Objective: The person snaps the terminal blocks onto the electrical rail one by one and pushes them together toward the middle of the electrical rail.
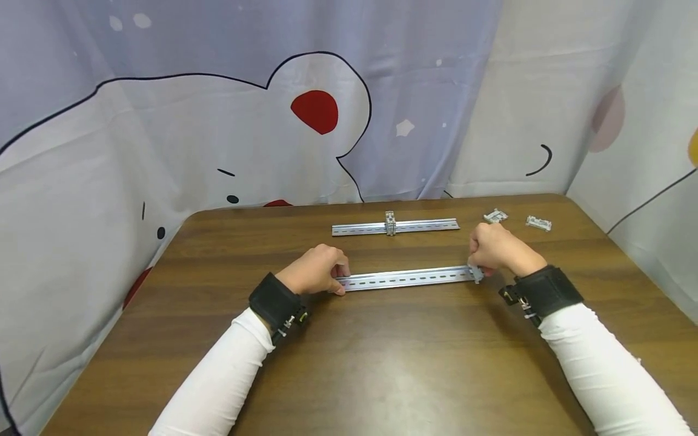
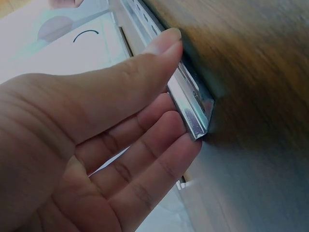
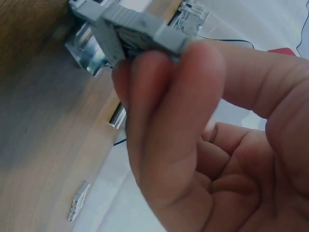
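A slotted metal DIN rail (image 1: 406, 279) lies across the middle of the table. My left hand (image 1: 319, 269) pinches its left end, thumb on the near edge and fingers along the far edge, as the left wrist view shows with the rail's end (image 2: 190, 108) poking out past the fingertips. At the opposite end my right hand (image 1: 498, 248) grips a grey terminal block (image 3: 140, 29) between thumb and fingers. That block sits right at the rail's right end, overlapping it in the head view; the fingers hide part of it.
Behind, a second DIN rail (image 1: 360, 229) carries grey terminal blocks (image 1: 390, 223) near its middle. Two loose terminal blocks lie at the back right, one (image 1: 495, 216) just beyond my right hand, the other (image 1: 538, 223) farther right. A printed curtain (image 1: 414, 91) hangs behind the wooden table (image 1: 382, 363).
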`<state>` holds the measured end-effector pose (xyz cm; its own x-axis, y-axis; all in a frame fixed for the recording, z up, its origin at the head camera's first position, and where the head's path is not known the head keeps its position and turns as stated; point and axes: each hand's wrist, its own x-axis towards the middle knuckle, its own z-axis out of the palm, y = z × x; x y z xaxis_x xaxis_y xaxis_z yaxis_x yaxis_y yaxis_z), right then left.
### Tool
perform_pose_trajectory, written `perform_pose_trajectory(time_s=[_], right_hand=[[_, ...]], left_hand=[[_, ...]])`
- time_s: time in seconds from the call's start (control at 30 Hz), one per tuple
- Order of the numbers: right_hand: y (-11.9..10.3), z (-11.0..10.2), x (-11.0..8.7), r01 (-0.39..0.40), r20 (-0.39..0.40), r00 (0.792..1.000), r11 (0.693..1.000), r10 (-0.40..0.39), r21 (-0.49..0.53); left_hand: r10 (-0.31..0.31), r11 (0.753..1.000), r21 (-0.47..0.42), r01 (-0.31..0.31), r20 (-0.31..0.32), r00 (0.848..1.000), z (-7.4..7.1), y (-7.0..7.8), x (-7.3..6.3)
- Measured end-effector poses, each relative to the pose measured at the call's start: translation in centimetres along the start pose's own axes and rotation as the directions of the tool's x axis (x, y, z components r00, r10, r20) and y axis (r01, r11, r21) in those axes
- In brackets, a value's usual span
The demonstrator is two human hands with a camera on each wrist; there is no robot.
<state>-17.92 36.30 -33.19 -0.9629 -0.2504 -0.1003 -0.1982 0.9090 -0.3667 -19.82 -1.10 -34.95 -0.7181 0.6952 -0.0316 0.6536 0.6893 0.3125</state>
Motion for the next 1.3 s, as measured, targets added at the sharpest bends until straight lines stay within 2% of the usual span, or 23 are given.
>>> perform_pose_trajectory(time_s=[0.27, 0.5, 0.73, 0.87, 0.93, 1.0, 1.1, 1.17, 1.3], right_hand=[[-0.3, -0.3, 0.5, 0.012, 0.051, 0.999, 1.000, -0.011, -0.019], [-1.6, -0.5, 2.0, -0.022, 0.104, 0.994, 0.995, 0.032, -0.092], [-1.3, -0.6, 1.0, -0.048, 0.121, 0.991, 0.995, 0.058, -0.089], [-0.9, -0.6, 0.5, -0.040, 0.116, 0.992, 0.999, 0.042, -0.023], [-0.6, -0.8, 0.4, -0.023, 0.152, 0.988, 0.999, 0.018, 0.031], [-0.1, -1.1, 0.3, -0.010, 0.223, 0.975, 0.994, -0.015, 0.111], [0.9, -1.7, -0.1, -0.028, 0.337, 0.939, 0.965, -0.064, 0.261], [1.7, -2.1, -0.5, -0.062, 0.380, 0.922, 0.935, -0.081, 0.350], [2.9, -2.3, -0.8, -0.102, 0.410, 0.906, 0.884, -0.107, 0.457]], left_hand=[[-0.010, 1.000, -0.001, 0.010, 0.012, 1.000, -0.2, 0.2, 0.0], [-0.023, 1.000, 0.015, 0.023, 0.003, 1.000, -0.6, 0.0, -0.2], [-0.011, 1.000, 0.004, 0.011, 0.002, 1.000, -0.3, 0.2, -0.1], [-0.011, 1.000, -0.010, 0.011, -0.010, 1.000, -0.3, 0.0, -0.3], [-0.013, 1.000, -0.016, 0.013, -0.013, 1.000, -0.3, -0.1, -0.4], [-0.011, 1.000, -0.017, 0.011, -0.011, 1.000, -0.3, -0.2, -0.4], [-0.005, 1.000, -0.021, 0.005, -0.009, 1.000, -0.4, -0.2, -0.5], [-0.001, 1.000, -0.022, 0.000, -0.010, 1.000, -0.4, -0.2, -0.4], [-0.006, 1.000, -0.027, 0.005, -0.011, 1.000, -0.3, -0.1, -0.3]])
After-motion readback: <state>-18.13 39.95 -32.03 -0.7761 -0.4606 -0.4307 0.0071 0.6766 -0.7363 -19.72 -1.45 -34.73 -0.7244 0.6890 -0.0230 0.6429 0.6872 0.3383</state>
